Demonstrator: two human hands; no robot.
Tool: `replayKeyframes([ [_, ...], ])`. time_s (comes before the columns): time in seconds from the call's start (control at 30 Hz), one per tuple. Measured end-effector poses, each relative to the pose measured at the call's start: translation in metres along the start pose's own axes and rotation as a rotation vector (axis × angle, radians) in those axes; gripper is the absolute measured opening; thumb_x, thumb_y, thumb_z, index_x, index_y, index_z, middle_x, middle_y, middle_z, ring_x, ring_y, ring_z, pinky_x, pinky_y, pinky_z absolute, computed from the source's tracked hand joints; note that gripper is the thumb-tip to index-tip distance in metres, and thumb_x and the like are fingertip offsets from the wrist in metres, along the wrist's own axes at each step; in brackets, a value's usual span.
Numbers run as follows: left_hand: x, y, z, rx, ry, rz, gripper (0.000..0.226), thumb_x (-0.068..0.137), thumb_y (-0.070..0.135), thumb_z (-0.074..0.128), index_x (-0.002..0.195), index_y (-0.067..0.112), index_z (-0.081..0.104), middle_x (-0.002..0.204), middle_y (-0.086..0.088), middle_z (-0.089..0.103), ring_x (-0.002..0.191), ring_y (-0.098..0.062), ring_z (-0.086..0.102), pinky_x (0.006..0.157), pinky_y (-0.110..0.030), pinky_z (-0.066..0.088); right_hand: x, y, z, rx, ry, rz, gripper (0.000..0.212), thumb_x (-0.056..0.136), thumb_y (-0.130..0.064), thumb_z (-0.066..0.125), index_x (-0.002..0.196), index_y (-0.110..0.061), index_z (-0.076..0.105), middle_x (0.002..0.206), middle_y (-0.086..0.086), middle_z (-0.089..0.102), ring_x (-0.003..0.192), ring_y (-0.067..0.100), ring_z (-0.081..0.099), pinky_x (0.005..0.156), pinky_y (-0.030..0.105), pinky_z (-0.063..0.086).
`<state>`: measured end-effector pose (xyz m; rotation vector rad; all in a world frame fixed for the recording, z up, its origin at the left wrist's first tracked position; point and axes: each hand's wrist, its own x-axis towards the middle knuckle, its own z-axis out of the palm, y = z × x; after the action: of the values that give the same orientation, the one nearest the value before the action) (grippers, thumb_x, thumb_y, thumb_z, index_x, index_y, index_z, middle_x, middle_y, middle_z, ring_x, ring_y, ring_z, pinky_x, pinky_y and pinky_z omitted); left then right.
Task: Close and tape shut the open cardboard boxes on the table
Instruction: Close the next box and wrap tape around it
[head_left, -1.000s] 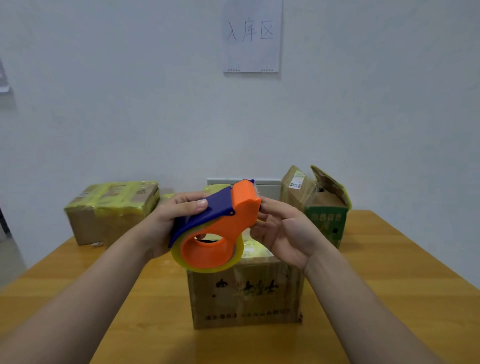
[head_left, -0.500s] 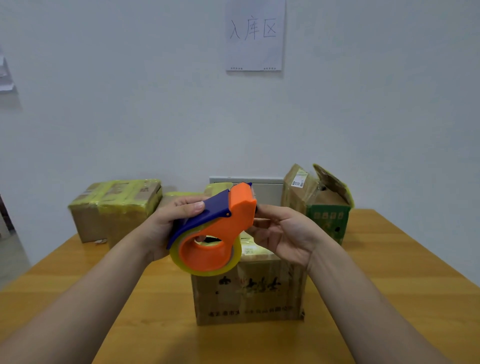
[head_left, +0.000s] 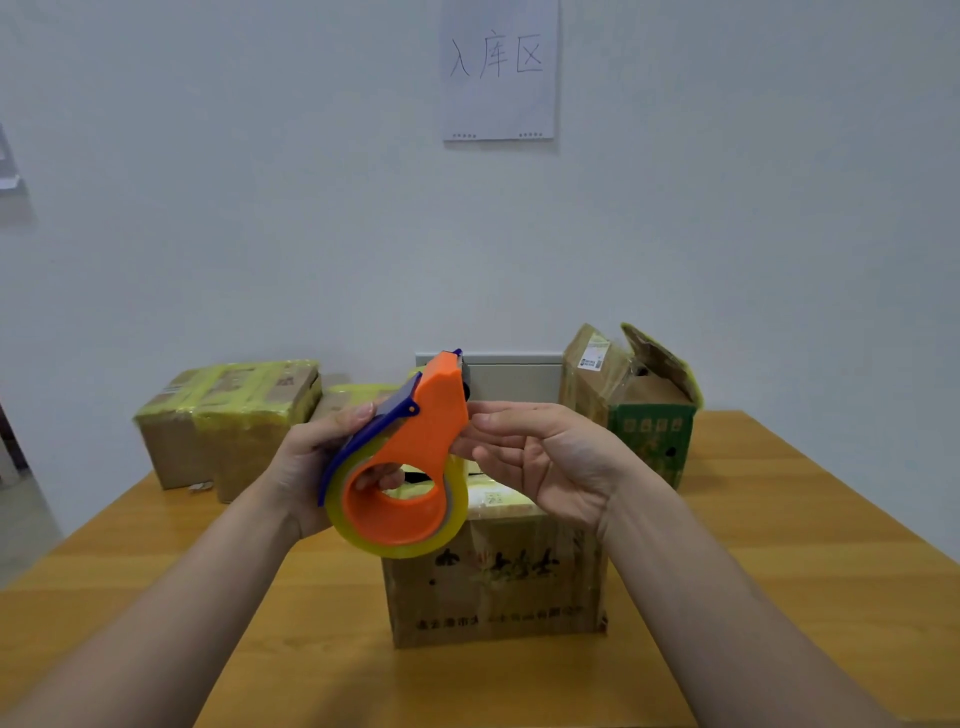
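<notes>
So, closest in, the left hand (head_left: 306, 467) grips the tape dispenser (head_left: 421, 436) up in the air. Its fingers (head_left: 358, 415) are wrapped round the blue side, and one pokes through the orange core. The roll of yellowish tape (head_left: 405, 545) sits on the dispenser. Compared to half a second ago the dispenser is tipped more upright, with its nose pointing up instead of off to the right.

The right hand (head_left: 556, 462) has changed too. Before, its fingers were curled in at the front of the dispenser. Now they're stretched out nearly straight, palm up, tips just touching the orange body, not gripping anything I can see.

Right below and behind the hands sits a brown cardboard box (head_left: 493, 592) with dark print on its front and yellowish tape on top. It's on the wooden counter (head_left: 805, 571), same spot as before. Further back on the right, the green-fronted box (head_left: 652, 431) stands with its flaps open. Back left there's a box wrapped in yellow tape (head_left: 228, 415), with a smaller taped one (head_left: 353, 395) just beside it. On the wall behind hangs a paper sign (head_left: 498, 67) with handwriting.
</notes>
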<state>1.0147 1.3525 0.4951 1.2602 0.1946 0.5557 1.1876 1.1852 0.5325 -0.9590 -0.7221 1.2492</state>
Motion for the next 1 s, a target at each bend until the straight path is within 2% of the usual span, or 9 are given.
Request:
replayKeyframes([
  [0.07, 0.0000, -0.0018, -0.0014, -0.005, -0.020, 0.000, 0.084, 0.054, 0.041, 0.097, 0.118, 0.003, 0.058, 0.060, -0.010, 0.056, 0.042, -0.018, 0.049, 0.056, -0.033, 0.050, 0.0011, 0.0018, 0.0008, 0.022, 0.024, 0.002, 0.028, 0.091, 0.003, 0.067, 0.119, 0.007, 0.068, 0.107, 0.023, 0.075, 0.086, 0.027, 0.077, 0.062, 0.021, 0.062],
  [0.17, 0.0001, -0.0039, -0.0018, 0.005, -0.075, -0.007, 0.052, 0.060, 0.038, 0.092, 0.094, 0.004, 0.071, 0.056, -0.008, 0.057, 0.041, -0.017, 0.051, 0.056, -0.031, 0.048, 0.0018, 0.0042, 0.0026, 0.047, 0.049, 0.003, 0.020, 0.092, 0.001, 0.067, 0.111, 0.006, 0.070, 0.099, 0.020, 0.076, 0.079, 0.024, 0.077, 0.057, 0.019, 0.060],
  [0.23, 0.0008, -0.0061, -0.0018, 0.013, -0.095, -0.009, 0.046, 0.055, 0.043, 0.094, 0.081, 0.010, 0.075, 0.054, -0.007, 0.056, 0.040, -0.015, 0.050, 0.056, -0.030, 0.048, 0.0011, 0.0054, 0.0027, 0.044, 0.060, -0.005, 0.015, 0.091, 0.001, 0.068, 0.105, 0.004, 0.072, 0.097, 0.020, 0.076, 0.077, 0.024, 0.077, 0.057, 0.019, 0.060],
  [0.33, 0.0012, -0.0069, -0.0053, 0.020, -0.075, -0.023, 0.058, 0.049, 0.046, 0.097, 0.087, 0.008, 0.075, 0.057, -0.009, 0.057, 0.042, -0.017, 0.052, 0.056, -0.029, 0.048, 0.0001, 0.0057, 0.0007, 0.067, 0.075, -0.004, 0.016, 0.091, 0.004, 0.067, 0.105, 0.008, 0.072, 0.097, 0.022, 0.077, 0.078, 0.026, 0.078, 0.057, 0.020, 0.061],
  [0.5, 0.0036, -0.0029, -0.0070, 0.033, -0.042, -0.032, 0.100, 0.045, 0.044, 0.100, 0.124, 0.002, 0.056, 0.072, -0.016, 0.060, 0.047, -0.023, 0.055, 0.049, -0.029, 0.051, -0.0031, 0.0013, -0.0021, 0.055, 0.100, -0.005, 0.009, 0.091, 0.003, 0.068, 0.097, 0.007, 0.073, 0.095, 0.023, 0.077, 0.077, 0.026, 0.078, 0.059, 0.020, 0.061],
  [0.67, 0.0043, -0.0026, -0.0026, 0.108, -0.015, -0.028, 0.098, 0.038, 0.046, 0.101, 0.115, -0.001, 0.061, 0.080, -0.016, 0.062, 0.059, -0.025, 0.059, 0.053, -0.032, 0.054, -0.0029, 0.0068, 0.0005, 0.028, 0.095, 0.014, 0.008, 0.092, -0.005, 0.070, 0.095, 0.000, 0.076, 0.091, 0.019, 0.077, 0.074, 0.022, 0.077, 0.055, 0.020, 0.059],
  [0.83, 0.0044, -0.0016, -0.0042, 0.098, -0.028, -0.044, 0.111, 0.041, 0.045, 0.101, 0.130, -0.004, 0.055, 0.080, -0.016, 0.065, 0.060, -0.025, 0.063, 0.053, -0.033, 0.055, -0.0059, 0.0076, 0.0016, -0.006, 0.049, 0.022, 0.012, 0.089, -0.013, 0.071, 0.096, -0.005, 0.076, 0.095, 0.019, 0.077, 0.079, 0.025, 0.077, 0.060, 0.026, 0.063],
  [0.93, 0.0023, -0.0007, -0.0008, 0.070, -0.070, -0.019, 0.087, 0.037, 0.044, 0.102, 0.104, -0.002, 0.069, 0.067, -0.014, 0.065, 0.050, -0.022, 0.060, 0.047, -0.029, 0.053, -0.0056, 0.0065, 0.0021, -0.010, 0.000, 0.011, 0.027, 0.075, -0.018, 0.075, 0.098, -0.004, 0.074, 0.092, 0.016, 0.077, 0.078, 0.023, 0.077, 0.062, 0.025, 0.062],
  [1.0, 0.0008, -0.0002, 0.0017, 0.022, -0.144, -0.032, 0.060, 0.057, 0.046, 0.095, 0.100, 0.007, 0.078, 0.067, -0.010, 0.068, 0.051, -0.019, 0.063, 0.054, -0.028, 0.056, -0.0051, 0.0073, 0.0023, -0.008, -0.055, 0.005, 0.034, 0.074, -0.021, 0.074, 0.103, -0.004, 0.070, 0.089, 0.013, 0.077, 0.076, 0.019, 0.076, 0.061, 0.022, 0.061],
])
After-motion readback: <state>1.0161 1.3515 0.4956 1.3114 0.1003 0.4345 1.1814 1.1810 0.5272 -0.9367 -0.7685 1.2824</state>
